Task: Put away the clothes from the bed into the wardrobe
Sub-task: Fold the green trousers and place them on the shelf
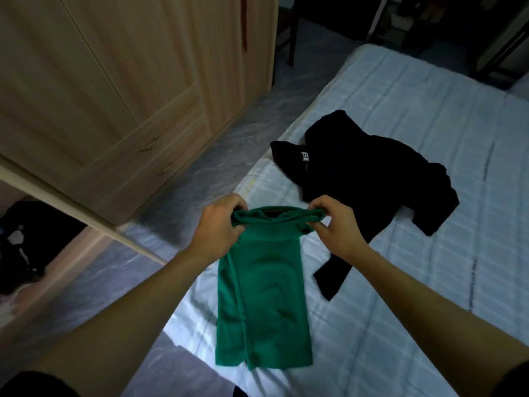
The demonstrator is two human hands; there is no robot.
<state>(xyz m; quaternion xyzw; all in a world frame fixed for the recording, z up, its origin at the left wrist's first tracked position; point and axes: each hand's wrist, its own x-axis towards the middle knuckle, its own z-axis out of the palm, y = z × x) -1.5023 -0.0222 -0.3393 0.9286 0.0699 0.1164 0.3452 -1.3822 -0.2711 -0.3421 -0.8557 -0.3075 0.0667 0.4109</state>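
Nearest the camera, 2 bare forearms reach out over the pale blue quilted bed [400, 282], and between them hangs a green knit garment [260, 296]. Its lower hem reaches down in front of the near part of the bed, and its body hangs in a long narrow panel from the hands above.

The left hand [219, 224] grips the bunched top edge of the green garment at its left end, fingers curled over the fabric. The right hand [333, 224] pinches the same top edge at its right end, thumb and fingertips closed on the cloth. The rolled top edge stretches between both hands, so the garment lies directly below and between them, held up off the bed.

Just beyond the right hand, a black garment [363, 170] lies crumpled on the bed, with a small white label [305, 157] showing near its left side; a sleeve or leg of it trails toward the near side, beside the green garment's right edge.

Left of the bed, across a strip of mottled grey floor [229, 156], stands a light wooden wardrobe [114, 81] with closed panel doors and 2 drawers with metal handles [148, 144]. Nearer on that side, an open wardrobe door edge [86, 207] crosses the view, with dark items [25, 242] dimly seen behind it.
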